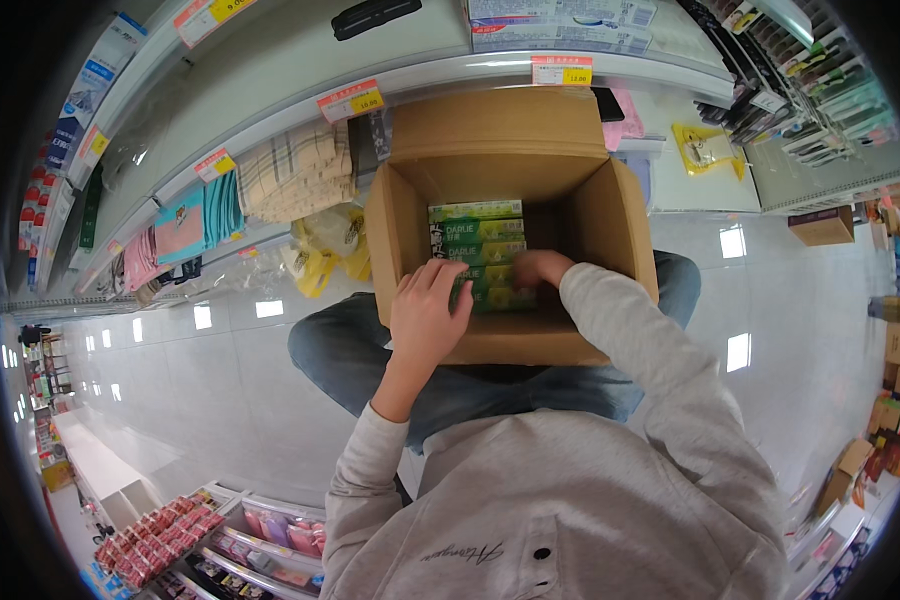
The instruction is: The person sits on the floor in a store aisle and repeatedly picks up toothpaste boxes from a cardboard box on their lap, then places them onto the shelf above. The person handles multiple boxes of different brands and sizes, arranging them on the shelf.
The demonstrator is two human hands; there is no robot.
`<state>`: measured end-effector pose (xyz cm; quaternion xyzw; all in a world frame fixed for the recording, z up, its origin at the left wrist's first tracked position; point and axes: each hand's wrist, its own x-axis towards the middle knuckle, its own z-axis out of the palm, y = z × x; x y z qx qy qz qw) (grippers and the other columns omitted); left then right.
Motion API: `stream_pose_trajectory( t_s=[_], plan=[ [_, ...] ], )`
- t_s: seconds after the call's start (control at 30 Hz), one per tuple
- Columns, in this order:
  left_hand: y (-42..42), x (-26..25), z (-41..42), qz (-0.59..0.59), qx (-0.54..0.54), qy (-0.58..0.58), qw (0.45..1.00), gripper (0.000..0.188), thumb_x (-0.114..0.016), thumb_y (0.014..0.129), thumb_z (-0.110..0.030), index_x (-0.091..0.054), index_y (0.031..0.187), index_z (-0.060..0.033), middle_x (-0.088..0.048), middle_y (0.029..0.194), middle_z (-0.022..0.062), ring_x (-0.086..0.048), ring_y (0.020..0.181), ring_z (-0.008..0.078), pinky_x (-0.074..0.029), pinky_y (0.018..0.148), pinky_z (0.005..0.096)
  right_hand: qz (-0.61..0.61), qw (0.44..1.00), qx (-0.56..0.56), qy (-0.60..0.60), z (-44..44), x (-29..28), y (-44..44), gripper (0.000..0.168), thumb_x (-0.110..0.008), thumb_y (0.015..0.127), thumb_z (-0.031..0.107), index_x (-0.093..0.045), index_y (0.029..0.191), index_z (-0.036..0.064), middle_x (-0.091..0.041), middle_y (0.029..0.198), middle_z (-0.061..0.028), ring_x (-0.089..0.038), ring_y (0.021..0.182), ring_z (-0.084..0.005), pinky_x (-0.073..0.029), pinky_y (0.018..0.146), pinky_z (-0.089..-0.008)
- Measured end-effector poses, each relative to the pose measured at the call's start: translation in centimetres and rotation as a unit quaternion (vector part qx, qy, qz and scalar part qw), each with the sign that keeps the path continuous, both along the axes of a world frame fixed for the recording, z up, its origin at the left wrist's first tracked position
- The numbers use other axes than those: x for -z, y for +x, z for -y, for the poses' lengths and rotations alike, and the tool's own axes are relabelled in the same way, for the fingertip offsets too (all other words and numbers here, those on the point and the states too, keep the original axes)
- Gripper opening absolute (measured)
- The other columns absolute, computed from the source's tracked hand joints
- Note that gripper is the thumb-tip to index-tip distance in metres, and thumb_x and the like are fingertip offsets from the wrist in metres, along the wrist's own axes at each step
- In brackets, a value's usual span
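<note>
An open cardboard box (495, 135) stands before me between my knees, its far flap leaning against the shelf. Several green Darlie toothpaste boxes (487, 231) lie in a row along its left and middle part. My left hand (429, 304) rests over the box's near left part, fingertips at the left ends of the nearer toothpaste boxes. Inside the carton, my right hand (541, 268) is at the right ends of the same boxes; its fingers are blurred, and whether it grips one cannot be told. The carton's right inner part is in shadow.
A shelf edge with price tags (562, 71) runs just beyond the carton. Folded striped towels (292, 172) and yellow plastic packaging (326, 247) lie to the left. Toothpaste cartons (562, 22) sit on the upper shelf. Another cardboard box (821, 225) stands on the floor at right.
</note>
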<state>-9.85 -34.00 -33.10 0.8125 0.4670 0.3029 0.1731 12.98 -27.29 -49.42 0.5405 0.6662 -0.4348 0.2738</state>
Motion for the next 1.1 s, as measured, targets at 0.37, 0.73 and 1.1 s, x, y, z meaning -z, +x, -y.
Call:
stream_pose_trajectory(
  t_s=[0.37,0.73,1.1],
  plan=[
    [-0.8,-0.2,0.0,-0.034,-0.020,-0.020,0.999,0.020,-0.072,0.087,-0.011,-0.068,0.106,-0.0082,-0.068,0.097,0.0112,-0.067,0.089,0.0349,-0.052,0.079,0.0445,-0.212,0.892,0.148,0.371,9.6,-19.1,1.2,0.052,-0.072,0.091,0.026,-0.057,0.137,0.007,-0.074,0.104,-0.0193,-0.071,0.096,-0.0405,-0.057,0.079,-0.0484],
    [6.8,-10.9,-7.6,0.080,0.137,0.167,0.973,0.030,-0.072,0.086,-0.004,-0.067,0.115,-0.0064,-0.070,0.112,0.0120,-0.067,0.102,0.0363,-0.054,0.089,0.0452,-0.217,0.772,0.188,0.567,11.6,-17.0,0.8,0.014,-0.068,0.089,0.017,-0.069,0.100,0.009,-0.071,0.079,-0.0140,-0.070,0.072,-0.0351,-0.057,0.065,-0.0471],
    [19.0,-30.9,-21.3,0.017,0.214,0.419,0.882,0.030,-0.066,0.093,-0.016,-0.065,0.120,-0.0033,-0.065,0.128,0.0152,-0.062,0.118,0.0364,-0.050,0.102,0.0452,-0.228,0.757,0.207,0.576,12.6,-17.1,1.5,0.013,-0.066,0.089,0.016,-0.069,0.099,0.008,-0.073,0.083,-0.0130,-0.072,0.076,-0.0331,-0.058,0.067,-0.0454]
  ],
)
